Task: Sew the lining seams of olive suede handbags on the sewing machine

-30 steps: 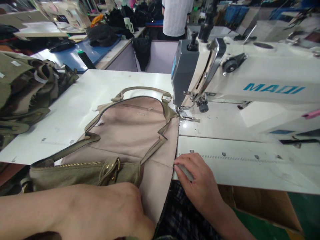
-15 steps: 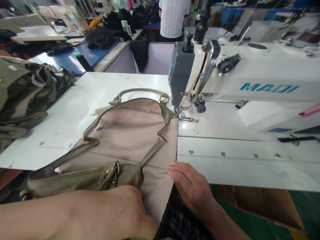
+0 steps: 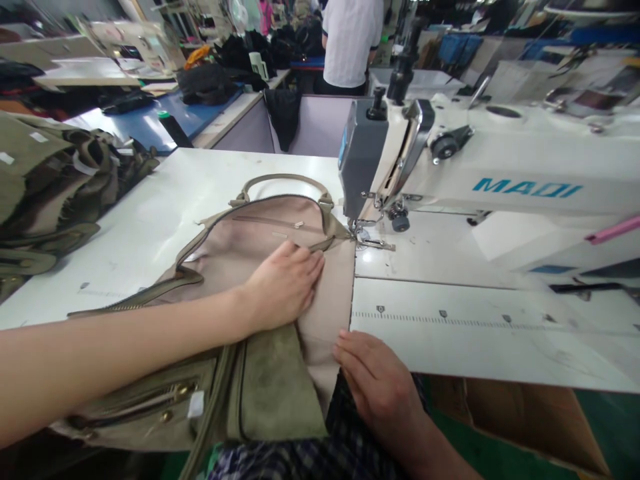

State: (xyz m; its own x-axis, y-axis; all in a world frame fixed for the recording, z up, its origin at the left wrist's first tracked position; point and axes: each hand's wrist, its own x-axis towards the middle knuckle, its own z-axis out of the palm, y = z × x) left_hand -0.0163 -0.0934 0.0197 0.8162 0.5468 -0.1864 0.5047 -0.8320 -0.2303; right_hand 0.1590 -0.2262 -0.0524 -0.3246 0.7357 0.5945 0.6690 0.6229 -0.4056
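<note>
Bare forearms without sleeves, and dark plaid trousers (image 3: 320,457) on the lap.

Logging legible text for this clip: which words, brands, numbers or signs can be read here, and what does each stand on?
"MAQI", in blue capitals, on the arm of the white sewing machine.
Ruler marks along the edge of the machine's table: printed too small to read.
White tag on the olive bag: no print readable.
No other text is legible.

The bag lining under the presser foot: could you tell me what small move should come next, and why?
Probably feed the lining edge forward a little. The left hand lies flat on the lining, the right hand pinches its near edge, and the seam line already runs straight to the presser foot.
</note>
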